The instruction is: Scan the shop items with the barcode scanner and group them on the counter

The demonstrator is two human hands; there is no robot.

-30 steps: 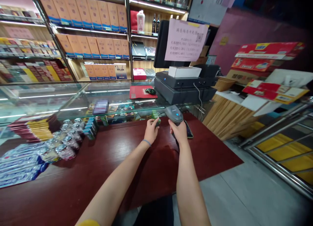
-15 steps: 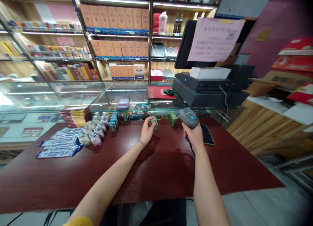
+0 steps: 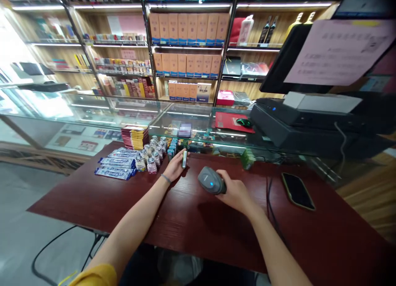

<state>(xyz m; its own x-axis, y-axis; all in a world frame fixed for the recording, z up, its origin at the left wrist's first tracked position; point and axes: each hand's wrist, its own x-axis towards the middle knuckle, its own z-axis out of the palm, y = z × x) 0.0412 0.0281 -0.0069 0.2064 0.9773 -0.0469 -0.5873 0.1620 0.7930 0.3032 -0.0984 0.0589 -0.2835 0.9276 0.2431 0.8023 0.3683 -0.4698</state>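
Over the table (image 3: 77,203), outstretched left fingers (image 3: 179,158) pinch a slim box (image 3: 185,159) (right fingers (image 3: 225,177) curl around a scanner (image 3: 209,179)).

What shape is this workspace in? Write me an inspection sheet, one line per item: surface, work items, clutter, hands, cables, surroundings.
Surface: dark red tabletop, glossy.
Work items: small pack; grey handheld scanner, blue light on.
Clutter: phone lying flat at right; green packs near the back edge; lidded jars and blue-and-white packets grouped at left.
Hands: left hand holds the pack; right hand grips the scanner.
Cables: dark cable across the tabletop by the right forearm; black cable below it at left.
Surroundings: stocked shelves; monitor bearing a pink sheet.
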